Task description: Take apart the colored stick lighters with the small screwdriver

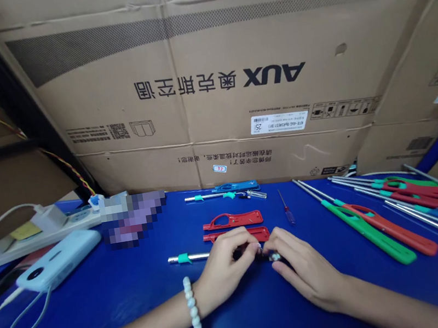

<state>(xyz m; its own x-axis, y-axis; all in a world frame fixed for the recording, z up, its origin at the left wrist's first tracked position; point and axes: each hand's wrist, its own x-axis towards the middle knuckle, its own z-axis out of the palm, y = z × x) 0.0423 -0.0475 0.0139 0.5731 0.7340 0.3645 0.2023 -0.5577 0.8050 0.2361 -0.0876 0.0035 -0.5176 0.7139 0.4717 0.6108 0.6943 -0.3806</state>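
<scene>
My left hand [229, 265], wearing a beaded bracelet [192, 307], is closed with thumb and fingertips pinched on something mostly hidden. Closed too, my right hand [305, 266] meets it from the right. Between the fingertips shows a small dark and whitish part [274, 257], too small to name. A metal lighter tube [198, 256] with a green collar points left from behind my left hand; its right end is hidden. Just beyond my fingers lie two red lighter handle halves, the farther one [248, 218] in full view and the nearer one [261, 233] partly covered by my left hand.
Farther back lie a blue handle shell [235, 187] and another tube [206, 196] with parts. A screwdriver [289, 215] rests right of centre. Several long lighters [373, 233] are spread at right. A power bank [60, 261] and power strip [39, 234] occupy the left; cardboard [203, 39] walls the back.
</scene>
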